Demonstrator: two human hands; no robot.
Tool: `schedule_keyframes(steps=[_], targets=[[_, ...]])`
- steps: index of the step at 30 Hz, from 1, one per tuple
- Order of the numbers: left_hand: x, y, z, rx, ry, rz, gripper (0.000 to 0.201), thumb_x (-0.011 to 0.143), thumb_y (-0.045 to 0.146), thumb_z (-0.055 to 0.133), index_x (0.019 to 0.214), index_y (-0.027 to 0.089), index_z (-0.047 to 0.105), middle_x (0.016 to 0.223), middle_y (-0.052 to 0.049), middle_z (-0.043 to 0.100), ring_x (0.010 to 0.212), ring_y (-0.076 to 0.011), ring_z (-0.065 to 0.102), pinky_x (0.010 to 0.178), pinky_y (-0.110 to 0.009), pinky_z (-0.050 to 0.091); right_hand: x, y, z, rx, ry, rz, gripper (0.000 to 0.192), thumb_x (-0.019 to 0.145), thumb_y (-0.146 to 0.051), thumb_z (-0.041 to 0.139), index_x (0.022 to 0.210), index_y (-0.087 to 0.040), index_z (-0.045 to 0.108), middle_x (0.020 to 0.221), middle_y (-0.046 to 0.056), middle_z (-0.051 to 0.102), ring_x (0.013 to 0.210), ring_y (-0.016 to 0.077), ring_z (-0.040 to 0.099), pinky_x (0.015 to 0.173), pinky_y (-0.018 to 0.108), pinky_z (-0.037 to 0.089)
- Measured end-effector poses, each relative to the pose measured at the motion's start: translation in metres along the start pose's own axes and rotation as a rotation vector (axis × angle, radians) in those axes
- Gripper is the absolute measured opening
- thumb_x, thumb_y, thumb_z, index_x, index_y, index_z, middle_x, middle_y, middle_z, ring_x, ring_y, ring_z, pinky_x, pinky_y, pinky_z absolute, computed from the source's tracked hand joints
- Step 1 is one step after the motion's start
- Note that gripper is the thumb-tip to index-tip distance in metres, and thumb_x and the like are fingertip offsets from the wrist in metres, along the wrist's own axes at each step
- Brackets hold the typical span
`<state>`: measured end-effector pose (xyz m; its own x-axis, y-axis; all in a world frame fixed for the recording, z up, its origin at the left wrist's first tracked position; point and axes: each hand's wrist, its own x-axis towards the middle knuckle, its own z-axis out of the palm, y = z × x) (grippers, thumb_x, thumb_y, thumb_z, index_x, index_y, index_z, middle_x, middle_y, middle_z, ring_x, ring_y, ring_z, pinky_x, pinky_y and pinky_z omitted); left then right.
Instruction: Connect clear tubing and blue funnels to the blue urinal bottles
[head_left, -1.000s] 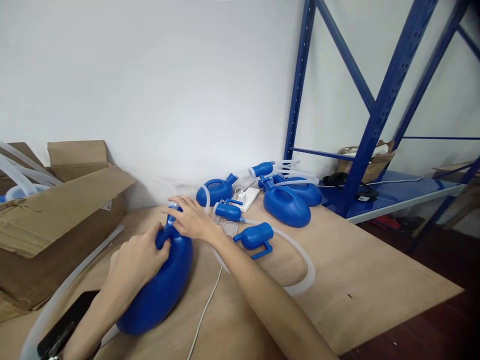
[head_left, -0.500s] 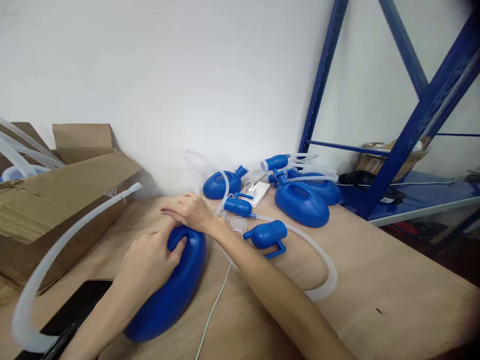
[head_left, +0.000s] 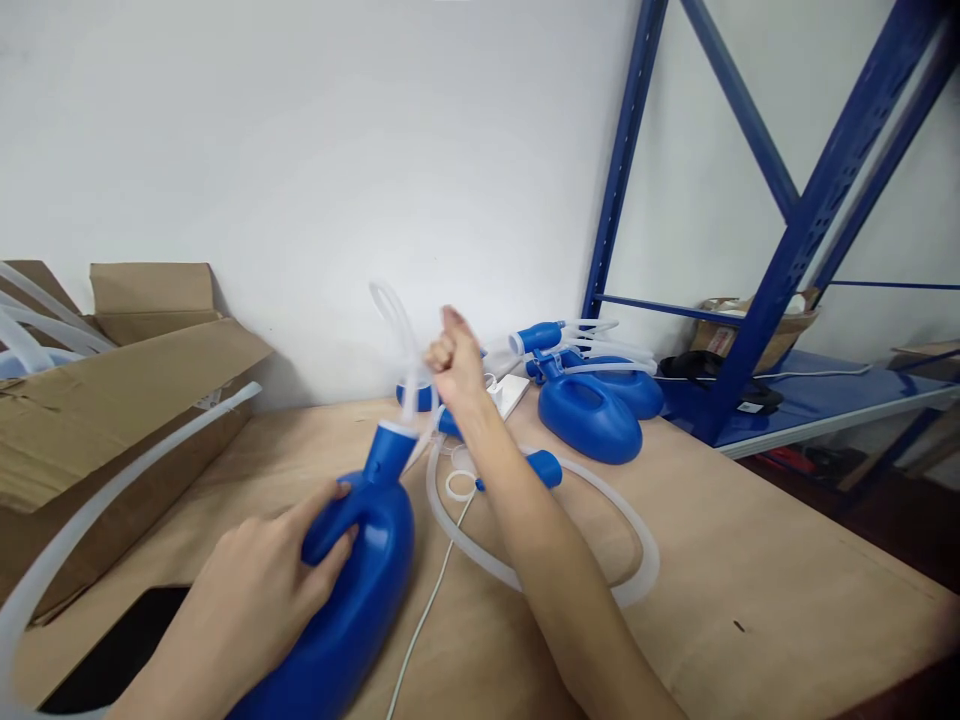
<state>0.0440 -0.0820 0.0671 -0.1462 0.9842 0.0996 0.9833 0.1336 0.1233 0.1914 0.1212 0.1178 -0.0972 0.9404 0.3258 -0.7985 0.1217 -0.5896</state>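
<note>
My left hand (head_left: 259, 590) is wrapped round the handle of a blue plastic urinal bottle (head_left: 371, 575). The bottle leans away from me, its neck with a white rim pointing up and forward. My right hand (head_left: 457, 362) is raised beyond and to the right of the neck, apart from it. Its fingers are curled and its thumb sticks up; whatever they hold, if anything, is hidden. A looped clear tube (head_left: 391, 310) shows behind the bottle's neck. Right of the bottle lies a blue funnel-like piece (head_left: 545, 468), partly covered by my right forearm.
Left stands an open cardboard box (head_left: 135, 400) with tubes in it; another tube (head_left: 90, 530) curves before it. A black phone-like slab (head_left: 112, 640) lies near my left wrist. More blue bottles (head_left: 589, 420), a white power strip (head_left: 514, 393) and a blue shelf rack (head_left: 765, 290) are at right.
My right hand has lifted off the bottle's neck and moved right and up, curling closed. The neck is now uncovered. My left hand keeps hold of the handle; the view has shifted slightly.
</note>
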Motion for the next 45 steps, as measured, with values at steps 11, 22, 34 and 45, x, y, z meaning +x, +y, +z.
schedule_keyframes(steps=[11, 22, 34, 45], targets=[[0.017, -0.034, -0.012, -0.386, 0.131, 0.009, 0.063, 0.076, 0.079, 0.058, 0.117, 0.034, 0.074, 0.116, -0.002, 0.081, 0.108, -0.0333, 0.074, 0.090, -0.035, 0.057, 0.005, 0.047, -0.023, -0.459, -0.376, -0.245, 0.056, 0.094, -0.071, 0.053, 0.084, -0.019, 0.068, 0.056, -0.007, 0.042, 0.054, 0.0093, 0.042, 0.063, 0.024, 0.043], [0.034, -0.062, -0.017, -0.756, -0.003, -0.070, 0.067, 0.075, 0.075, 0.070, 0.121, 0.027, 0.072, 0.118, -0.006, 0.080, 0.103, -0.0315, 0.076, 0.086, -0.037, 0.063, 0.002, 0.062, -0.037, -0.799, -0.788, 0.127, 0.047, 0.098, -0.063, 0.055, 0.107, -0.020, 0.071, 0.117, 0.009, 0.069, 0.118, 0.0231, 0.061, 0.110, 0.040, 0.042], [0.022, -0.036, -0.030, -0.479, -0.067, 0.227, 0.056, 0.080, 0.068, 0.067, 0.121, 0.032, 0.077, 0.130, -0.004, 0.076, 0.122, -0.0320, 0.069, 0.107, -0.039, 0.053, -0.065, -0.025, -0.043, -1.073, -0.803, -0.032, 0.034, 0.100, -0.053, 0.057, 0.089, -0.021, 0.049, 0.070, -0.007, 0.048, 0.065, 0.0117, 0.044, 0.064, 0.026, 0.034], [0.016, -0.017, -0.022, -0.416, -0.163, 0.230, 0.058, 0.073, 0.073, 0.065, 0.114, 0.035, 0.081, 0.126, -0.002, 0.078, 0.116, -0.0324, 0.070, 0.108, -0.041, 0.052, -0.110, -0.024, -0.084, -0.818, -0.664, 0.214, 0.038, 0.095, -0.057, 0.062, 0.098, -0.024, 0.042, 0.063, -0.011, 0.043, 0.059, 0.0100, 0.033, 0.059, 0.023, 0.028]])
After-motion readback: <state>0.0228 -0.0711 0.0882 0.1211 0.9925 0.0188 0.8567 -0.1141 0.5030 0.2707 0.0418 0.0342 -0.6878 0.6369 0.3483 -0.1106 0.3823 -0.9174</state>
